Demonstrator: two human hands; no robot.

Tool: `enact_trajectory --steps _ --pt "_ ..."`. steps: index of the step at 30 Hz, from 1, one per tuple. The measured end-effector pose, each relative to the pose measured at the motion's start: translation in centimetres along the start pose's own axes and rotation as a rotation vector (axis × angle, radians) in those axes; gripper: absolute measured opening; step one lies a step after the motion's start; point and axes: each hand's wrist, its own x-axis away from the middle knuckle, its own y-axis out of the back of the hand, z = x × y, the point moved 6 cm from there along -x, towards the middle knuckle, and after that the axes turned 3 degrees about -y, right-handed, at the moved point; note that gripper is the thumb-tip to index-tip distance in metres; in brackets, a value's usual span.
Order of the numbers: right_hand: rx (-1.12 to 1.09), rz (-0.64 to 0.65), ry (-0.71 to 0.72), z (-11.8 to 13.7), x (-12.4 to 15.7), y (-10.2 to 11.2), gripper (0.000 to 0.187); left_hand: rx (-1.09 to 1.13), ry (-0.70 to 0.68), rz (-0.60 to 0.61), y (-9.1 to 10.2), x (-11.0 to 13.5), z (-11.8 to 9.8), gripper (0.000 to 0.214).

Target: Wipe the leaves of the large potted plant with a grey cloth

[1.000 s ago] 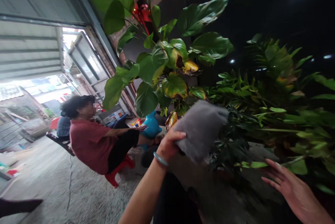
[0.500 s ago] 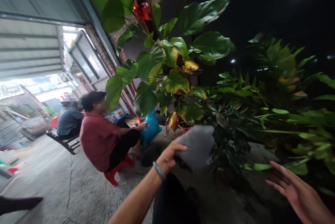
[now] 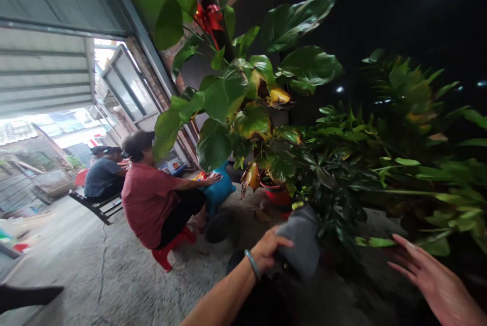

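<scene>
A grey cloth is gripped by my left hand, fingers closed round its near edge. The cloth hangs low in front of the dark leafy plants, just below a red flower pot. On the right, my right hand has its fingers stretched out and apart, beside a narrow green leaf; whether the fingertips touch that leaf I cannot tell. A large potted plant with broad leaves, some yellow and brown, rises above my left hand.
A person in a red shirt sits on a red stool at left, reaching to a blue object. Another person sits farther back near a dark chair. Dense foliage fills the right. A cable crosses the floor.
My left hand has moved right and slightly down with the cloth, uncovering the red pot. My right hand stays nearly still. The seated person in red has leaned a little and stretched an arm.
</scene>
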Motion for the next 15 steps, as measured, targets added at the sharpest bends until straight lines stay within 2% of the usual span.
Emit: enact_trajectory --steps 2,4,6,9,11,13,15 --pt "-0.012 0.002 -0.005 0.1 0.0 0.3 0.037 -0.048 0.093 -0.020 1.4 1.3 1.9 0.029" --pt "-0.016 0.005 0.001 0.2 0.1 0.4 0.035 -0.044 0.074 -0.061 2.4 2.0 1.2 0.031" --pt "0.000 -0.003 0.020 0.4 0.2 0.3 0.035 0.000 -0.036 -0.095 2.6 2.0 -1.6 0.033" --pt "0.023 -0.005 0.051 0.5 0.3 -0.1 0.034 0.069 -0.269 -0.162 1.9 1.1 -6.6 0.043" --pt "0.019 0.001 0.066 0.5 0.4 -0.4 0.033 0.094 -0.373 -0.180 1.0 0.4 -8.4 0.047" --pt "0.011 0.003 0.067 0.4 0.4 -0.6 0.032 0.097 -0.347 -0.157 -0.2 -0.3 -7.7 0.045" --pt "0.009 0.003 0.055 0.3 0.3 -0.5 0.032 0.062 -0.259 -0.109 -1.1 -0.5 -5.3 0.039"
